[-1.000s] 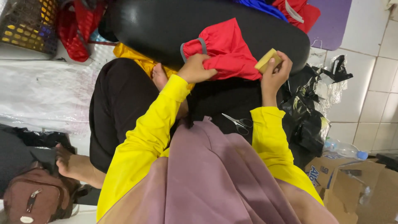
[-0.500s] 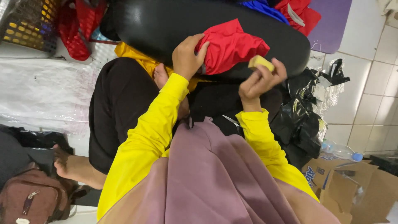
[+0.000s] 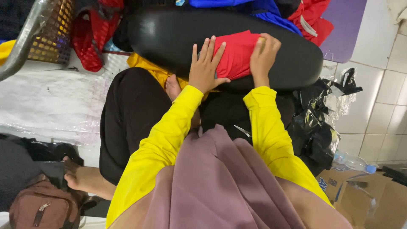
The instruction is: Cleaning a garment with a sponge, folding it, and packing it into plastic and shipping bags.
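Both hands have been moving down onto the red cloth (image 3: 235,55). Left hand (image 3: 205,68) is lying spread flat on it. Right hand (image 3: 263,57) is pressing curled over it, against the black cushion (image 3: 169,38).

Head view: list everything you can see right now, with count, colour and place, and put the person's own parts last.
red cloth: one, red, lying on the black pad under both hands
black pad: one, black, long and rounded, across the lap
blue cloth: one, blue, behind the pad at the top
red garments: a few, red, top left; more top right
woven basket: one, yellow-brown, top left
purple mat: one, purple, top right
black plastic bags: several, black, right of the lap
plastic bottle: one, clear with blue cap, right
cardboard box: one, brown, bottom right
brown bag: one, bottom left
left hand: flat, fingers spread, on the cloth's left edge
right hand: curled over the cloth's right end; anything inside its grip is hidden
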